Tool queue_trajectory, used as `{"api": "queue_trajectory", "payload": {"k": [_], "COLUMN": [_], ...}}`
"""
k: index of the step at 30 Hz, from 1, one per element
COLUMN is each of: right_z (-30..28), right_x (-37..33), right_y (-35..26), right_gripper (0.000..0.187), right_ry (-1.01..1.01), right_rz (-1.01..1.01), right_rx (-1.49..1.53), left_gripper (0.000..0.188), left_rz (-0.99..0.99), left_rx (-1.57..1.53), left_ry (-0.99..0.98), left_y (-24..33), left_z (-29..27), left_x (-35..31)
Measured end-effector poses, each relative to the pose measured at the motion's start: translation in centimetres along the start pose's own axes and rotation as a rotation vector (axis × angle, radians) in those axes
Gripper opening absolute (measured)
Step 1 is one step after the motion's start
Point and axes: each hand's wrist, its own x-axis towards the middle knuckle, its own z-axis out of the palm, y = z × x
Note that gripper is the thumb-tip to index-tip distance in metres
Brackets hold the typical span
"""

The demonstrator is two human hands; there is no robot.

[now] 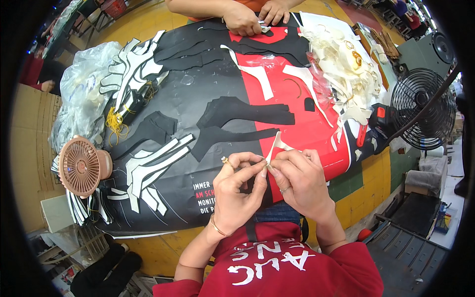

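Close in front of my body, my left hand [241, 190] and my right hand [301, 184] meet with fingertips pinched on a thin cream-white cut piece [275, 147]. Its narrow ends rise above my fingers; the part between the fingertips is mostly hidden. Just beyond my hands lie black cut pieces [242, 112] of flat material, stacked in overlapping curved shapes. To the left of my left hand are white strips with dark edges [153, 171]. Farther off, a white curved piece [256, 74] rests on the red part of the table cover.
A co-worker's hands [252, 19] work across the table. Cream scraps [344, 64] heap at the far right beside a black fan [423, 108]. A pink fan [81, 167] stands at the left edge, near a plastic bag [85, 94] and yellow thread [117, 124].
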Motion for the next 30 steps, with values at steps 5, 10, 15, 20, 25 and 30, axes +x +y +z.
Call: {"api": "queue_trajectory", "payload": {"k": [5, 10, 15, 20, 25, 30], "right_z": [-0.2, 0.1, -0.6, -2.3, -0.5, 5.2], "right_x": [0.1, 0.2, 0.2, 2.5, 8.3, 16.3], "right_y": [-0.5, -0.4, 0.7, 1.9, 1.4, 0.3], "right_gripper": [0.007, 0.006, 0.008, 0.015, 0.015, 0.022], "right_ry": [0.0, -0.003, -0.002, 0.08, 0.01, 0.019], "right_rz": [-0.012, 0.012, 0.071, 0.278, -0.02, -0.191], "right_rx": [-0.069, -0.043, 0.248, 0.647, 0.689, 0.711], "left_gripper": [0.011, 0.01, 0.01, 0.009, 0.027, 0.029], "left_rz": [0.013, -0.143, -0.302, -0.31, -0.081, 0.067], "left_rx": [0.015, -0.195, -0.515, -0.814, -0.721, -0.533], "left_ry": [0.013, 0.007, 0.015, 0.344, 0.776, 1.078], "left_y": [0.4, -0.5, -2.2, -5.5, -6.5, -5.4], "left_z": [0.2, 0.3, -1.1, -10.4, -23.2, -26.6], "left_x": [-0.1, 0.0, -0.2, -0.8, -5.3, -9.1]}}
